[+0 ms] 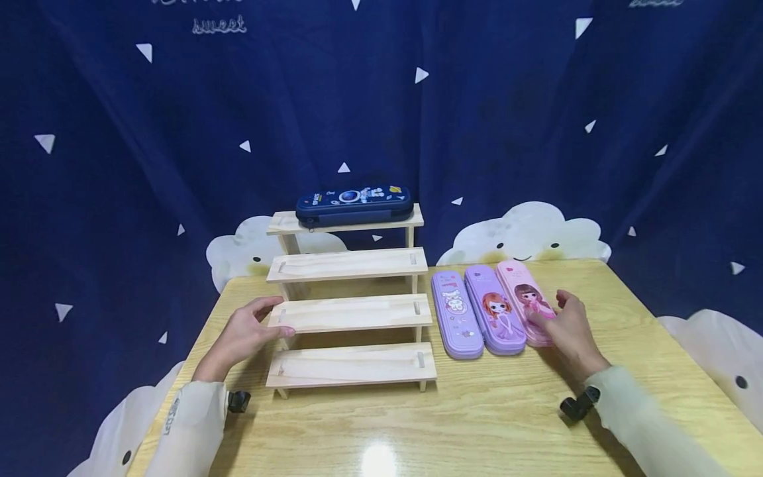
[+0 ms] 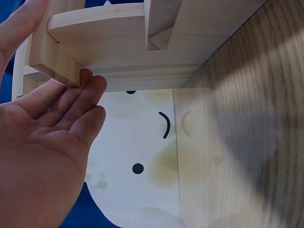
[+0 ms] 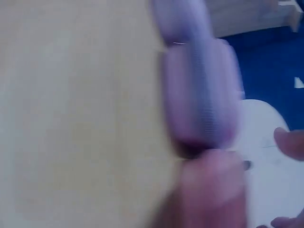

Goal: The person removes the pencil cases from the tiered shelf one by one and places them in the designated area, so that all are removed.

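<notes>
My left hand [image 1: 247,334] holds the left end of a stepped wooden display rack [image 1: 352,313], thumb and fingers on either side of a lower board. In the left wrist view, its fingers [image 2: 78,102] lie against the wood. Over at the right, my right hand [image 1: 569,328] is at a pink pencil case [image 1: 524,291] with a doll picture. Its thumb overlaps the case and the other fingers are spread apart to the right. The right wrist view is blurred. Beside it lie a purple doll pencil case [image 1: 497,311] and a lilac pencil case [image 1: 456,315], side by side.
A navy space-print pencil case [image 1: 354,205] lies on the rack's top board. All stands on a light wood table [image 1: 477,417]. Behind hangs a dark blue curtain [image 1: 507,119] with white triangles and clouds.
</notes>
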A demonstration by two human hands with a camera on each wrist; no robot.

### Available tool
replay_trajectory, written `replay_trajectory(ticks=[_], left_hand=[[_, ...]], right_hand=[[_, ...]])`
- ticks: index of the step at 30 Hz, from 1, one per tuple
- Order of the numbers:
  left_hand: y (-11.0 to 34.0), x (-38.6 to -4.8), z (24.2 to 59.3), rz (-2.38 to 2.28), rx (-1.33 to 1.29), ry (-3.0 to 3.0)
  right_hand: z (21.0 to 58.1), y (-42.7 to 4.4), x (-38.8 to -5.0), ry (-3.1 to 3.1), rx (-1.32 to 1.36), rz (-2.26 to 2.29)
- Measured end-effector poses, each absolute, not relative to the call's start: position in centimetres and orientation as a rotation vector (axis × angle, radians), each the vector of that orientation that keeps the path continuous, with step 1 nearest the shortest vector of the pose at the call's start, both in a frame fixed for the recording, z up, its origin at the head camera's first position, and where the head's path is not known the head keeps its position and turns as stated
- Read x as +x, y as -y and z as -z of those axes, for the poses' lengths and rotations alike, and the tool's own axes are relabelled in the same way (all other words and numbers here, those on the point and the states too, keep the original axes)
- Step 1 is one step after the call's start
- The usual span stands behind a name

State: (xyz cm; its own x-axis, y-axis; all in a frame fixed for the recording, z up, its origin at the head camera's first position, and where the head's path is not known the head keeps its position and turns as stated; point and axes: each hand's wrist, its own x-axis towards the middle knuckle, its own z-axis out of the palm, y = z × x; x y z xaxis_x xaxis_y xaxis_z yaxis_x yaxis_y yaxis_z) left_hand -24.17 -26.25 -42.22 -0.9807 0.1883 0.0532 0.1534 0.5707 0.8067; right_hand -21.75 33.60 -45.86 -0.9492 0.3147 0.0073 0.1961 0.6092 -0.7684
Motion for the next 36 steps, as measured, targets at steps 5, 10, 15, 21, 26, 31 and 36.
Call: replay_trajectory(ticks=[5, 10, 15, 21, 26, 31, 36], left_hand=[[26.3, -24.2, 42.4, -1.409, 0.301, -2.746], [26.2, -24.2, 42.3, -1.435, 0.310, -2.744], [26.1, -24.2, 42.1, -1.463, 0.317, -2.730], [26.1, -24.1, 42.0, -1.463, 0.305, -2.733], [26.2, -24.3, 42.2, -1.471, 0.306, -2.739], [26.2, -24.3, 42.5, -1.475, 0.308, -2.744], [26.1, -24.3, 42.4, -1.464, 0.308, -2.751]], right_hand=[[41.5, -33.9, -23.0, 2.494, -0.282, -1.369], [36.1, -33.8, -24.6, 2.295, -0.133, -1.471], [31.2, -32.9, -26.0, 2.139, 0.079, -1.548], [26.4, -30.1, -27.6, 2.088, 0.338, -1.595], [23.6, -26.9, -29.2, 2.081, 0.487, -1.648], [22.2, -24.0, -30.7, 2.049, 0.647, -1.751], [21.7, -21.7, -32.0, 2.115, 0.740, -1.782]])
